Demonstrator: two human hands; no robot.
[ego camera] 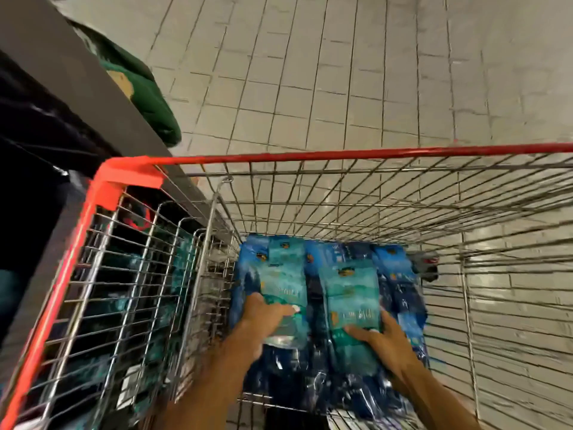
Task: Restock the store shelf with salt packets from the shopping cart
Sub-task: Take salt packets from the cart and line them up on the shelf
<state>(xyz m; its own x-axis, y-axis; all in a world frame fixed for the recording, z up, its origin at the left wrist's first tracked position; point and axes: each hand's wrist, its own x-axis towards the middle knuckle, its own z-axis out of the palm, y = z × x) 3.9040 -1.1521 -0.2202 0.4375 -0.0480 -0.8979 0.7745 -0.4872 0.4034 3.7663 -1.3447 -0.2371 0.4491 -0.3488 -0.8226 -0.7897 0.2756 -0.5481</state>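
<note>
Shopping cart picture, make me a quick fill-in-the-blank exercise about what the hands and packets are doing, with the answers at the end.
1. Both hands reach into a wire cart whose top rim is coloured ____.
2. The left hand grips a ____ packet by its lower part.
3. The right hand holds the other teal packet, which lies on a layer of ____ packets.
4. Beyond the cart, the floor is covered in pale ____.

Answers: red; teal; blue; tiles

Salt packets (328, 293) lie in the shopping cart (341, 156), the shelf (77, 72) at its left.
</note>
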